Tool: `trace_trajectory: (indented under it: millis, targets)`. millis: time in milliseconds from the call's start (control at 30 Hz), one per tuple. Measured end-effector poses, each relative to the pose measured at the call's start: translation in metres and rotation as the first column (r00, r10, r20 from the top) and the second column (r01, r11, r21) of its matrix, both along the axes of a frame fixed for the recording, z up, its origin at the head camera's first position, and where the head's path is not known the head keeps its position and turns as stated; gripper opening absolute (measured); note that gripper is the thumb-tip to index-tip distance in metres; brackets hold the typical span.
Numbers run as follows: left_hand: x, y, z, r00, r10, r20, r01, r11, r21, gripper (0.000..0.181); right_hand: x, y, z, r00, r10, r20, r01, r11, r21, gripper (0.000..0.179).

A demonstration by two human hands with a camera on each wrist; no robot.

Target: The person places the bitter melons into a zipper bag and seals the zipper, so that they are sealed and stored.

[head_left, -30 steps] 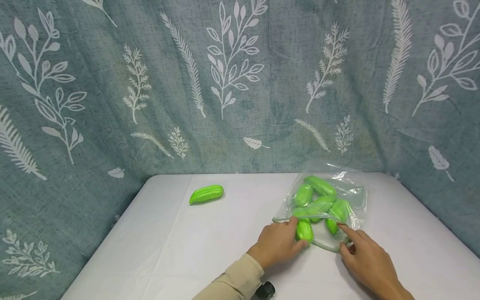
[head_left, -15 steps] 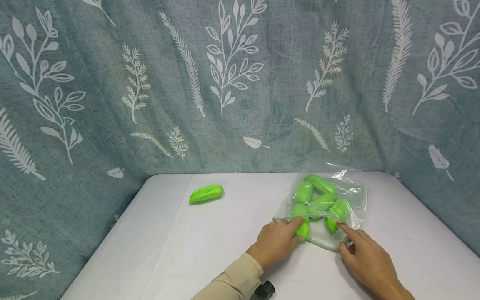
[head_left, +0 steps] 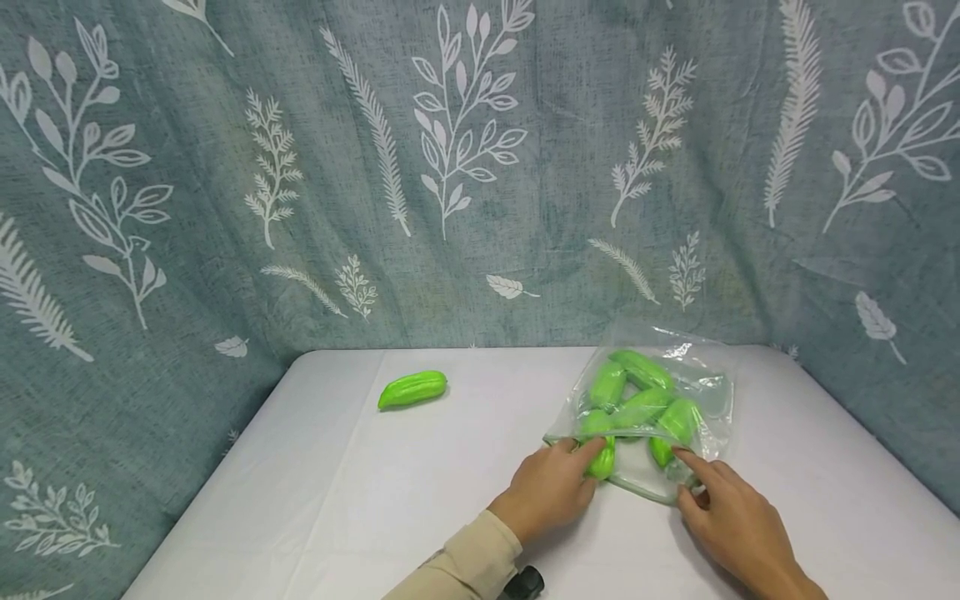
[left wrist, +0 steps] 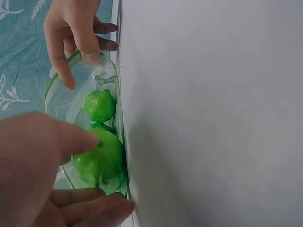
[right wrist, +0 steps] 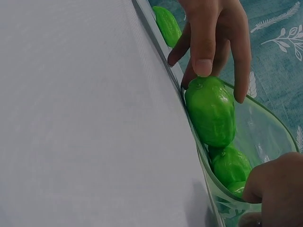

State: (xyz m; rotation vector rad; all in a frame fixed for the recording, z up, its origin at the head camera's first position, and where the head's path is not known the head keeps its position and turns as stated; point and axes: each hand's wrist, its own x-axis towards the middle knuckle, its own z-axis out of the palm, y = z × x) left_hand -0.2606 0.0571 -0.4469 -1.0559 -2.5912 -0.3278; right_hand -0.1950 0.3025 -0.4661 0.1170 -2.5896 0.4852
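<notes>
The left hand (head_left: pixel 549 490), fingers extended, touches a green vegetable (head_left: pixel 602 462) in the clear bag (head_left: pixel 712 400)'s mouth; the right hand (head_left: pixel 738 518) pinches its rim (head_left: pixel 637 490); a loose vegetable (head_left: pixel 412 390) lies on the worktop (head_left: pixel 375 500).

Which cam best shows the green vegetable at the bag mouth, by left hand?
Right wrist: the green vegetable is large and mostly clear of the left hand. Left wrist is close too, but that hand overlaps it. Head shows it small, partly hidden by the hand.
</notes>
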Motion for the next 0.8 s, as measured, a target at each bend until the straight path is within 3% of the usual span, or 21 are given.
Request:
trace_trajectory:
  millis: [233,400,800]
  targets:
    - [0.001,-0.01,-0.001,0.995,-0.06,0.085,0.059,0.998,0.01,0.051,0.0,-0.001,0.001,1.0,-0.002,0.014,0.002,1.0,-0.004,0.047]
    - [0.003,-0.017,0.0,0.985,-0.102,0.141,0.11,0.992,-0.053,0.05,0.001,-0.001,0.001,0.999,-0.003,0.032,0.003,1.0,-0.008,0.048]
    - [0.004,-0.021,0.003,0.983,-0.13,0.13,0.149,0.978,-0.146,0.052,-0.001,-0.003,0.001,1.0,-0.007,0.006,0.007,1.0,0.002,0.045]
